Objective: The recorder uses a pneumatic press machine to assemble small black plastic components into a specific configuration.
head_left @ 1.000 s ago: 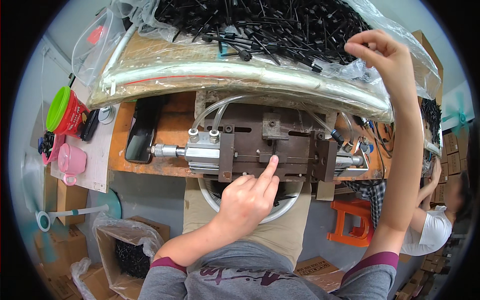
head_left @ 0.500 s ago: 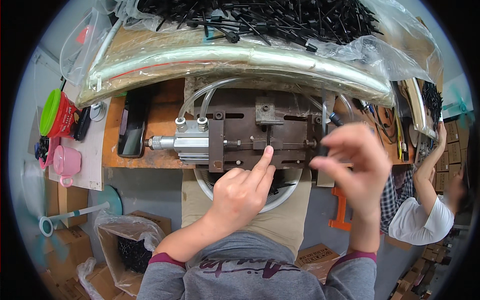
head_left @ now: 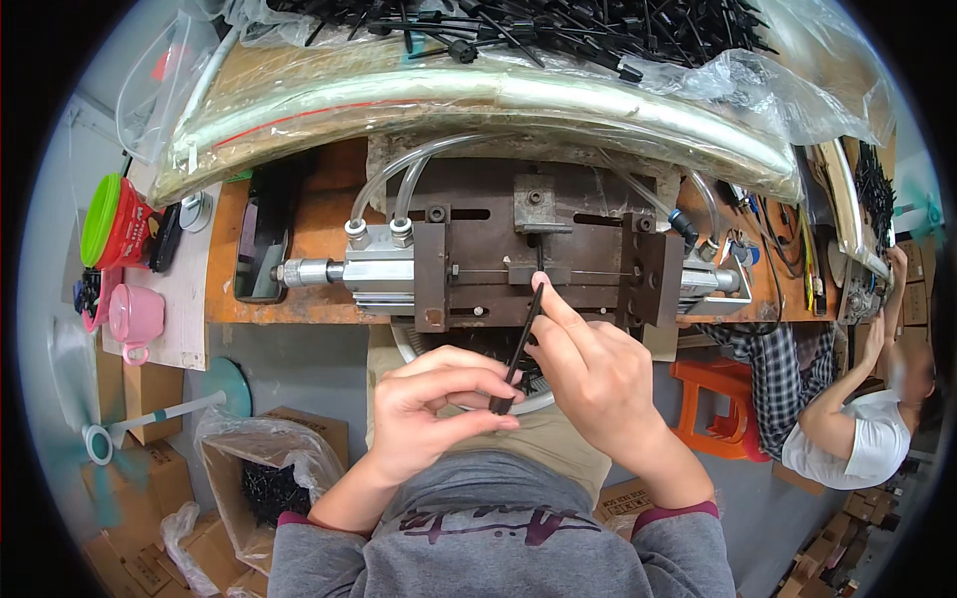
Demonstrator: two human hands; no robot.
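Observation:
My left hand (head_left: 434, 394) pinches a slim black plastic stick (head_left: 518, 349) with a thicker lower end, tilted up toward the machine. My right hand (head_left: 603, 384) has its index finger stretched out, the tip on the small centre block (head_left: 553, 274) of a dark metal fixture (head_left: 588, 254). Its other fingers are bent and partly hidden, and I see nothing held in them. Just beyond that fingertip, a thin black piece (head_left: 539, 254) stands at the block, under a metal clamp (head_left: 535, 204). Thin rods run to the block from both sides.
Air cylinders (head_left: 384, 269) with clear hoses (head_left: 384, 184) flank the fixture. Behind it, a plastic-wrapped ledge (head_left: 478, 105) bears heaped black parts (head_left: 598, 35). A phone (head_left: 261, 249) lies left. A white basin (head_left: 409, 344) sits under the bench edge. Another person (head_left: 847, 439) works at right, near an orange stool (head_left: 718, 404).
My left hand has drawn back from the block and now holds a black stick. My right hand has come in from the right, its index finger now on the block.

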